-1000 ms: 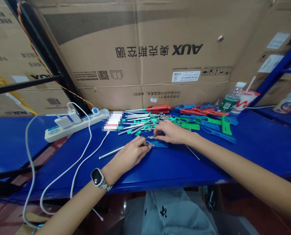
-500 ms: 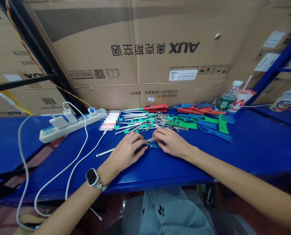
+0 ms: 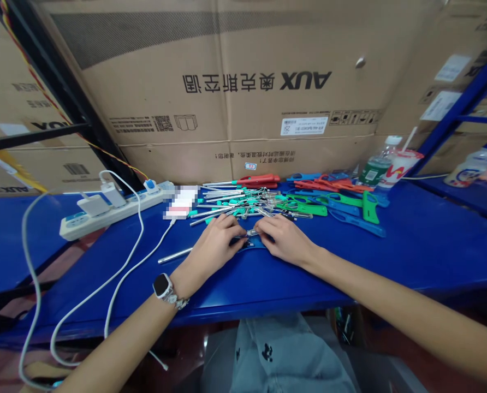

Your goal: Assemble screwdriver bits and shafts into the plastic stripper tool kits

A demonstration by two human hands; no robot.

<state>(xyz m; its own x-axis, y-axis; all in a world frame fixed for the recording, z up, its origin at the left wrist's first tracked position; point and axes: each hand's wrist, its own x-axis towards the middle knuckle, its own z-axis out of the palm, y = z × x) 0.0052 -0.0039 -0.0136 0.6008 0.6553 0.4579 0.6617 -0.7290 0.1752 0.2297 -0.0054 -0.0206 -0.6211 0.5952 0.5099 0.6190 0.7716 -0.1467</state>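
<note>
hands (image 3: 218, 240) (image 3: 283, 240) pinching small clear part (image 3: 252, 233) (one end each); blue handle piece (image 3: 256, 242) just below

- The left hand (image 3: 221, 237) and right hand (image 3: 282, 237) each pinch a small clear piece (image 3: 252, 233) between them, above the blue counter (image 3: 301, 278).
- A blue handle (image 3: 255, 243) lies just at six o'clock of that piece, partly hidden by fingers.
- From the left hand, a silver tube (image 3: 174, 255) points toward nine o'clock.
- At eleven o'clock from the hands, metal rods (image 3: 221, 210) with teal parts lie heaped.
- Red handles (image 3: 260, 179) sit at twelve; green handles (image 3: 311, 207) at two.
- Also toward two, farther off, stand a bottle (image 3: 376, 169) and a cup (image 3: 398, 168).
- A power strip (image 3: 112, 213) lies at nine.
</note>
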